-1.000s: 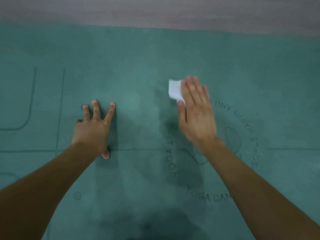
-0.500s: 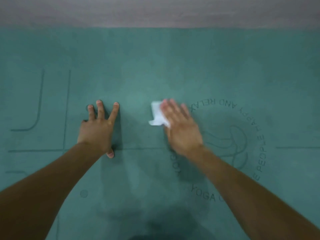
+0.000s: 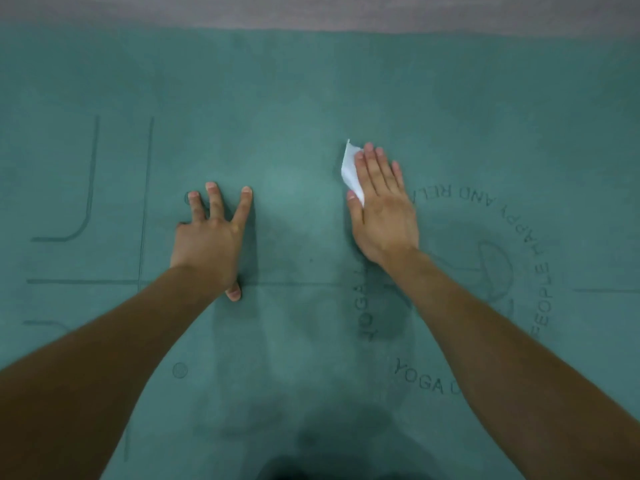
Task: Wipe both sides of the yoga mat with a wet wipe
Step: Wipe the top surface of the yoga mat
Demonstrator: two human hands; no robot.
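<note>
Yoga mat (image 3: 311,98) lay flat and teal beneath you, your left hand (image 3: 211,240) pressed on it with fingers spread and straight, while your right hand (image 3: 382,209) pressed the white wet wipe (image 3: 349,171) down with flat fingers.

yoga mat (image 3: 311,98) print, ring of dark letters | legible: "YOGA" twice, "PEOPLE", "HAPPY AND REL…" upside down | remainder hidden by right forearm | small circled mark near lower left, unreadable

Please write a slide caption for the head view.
Right hand presses a white wet wipe on the green yoga mat; left hand braces.
</note>
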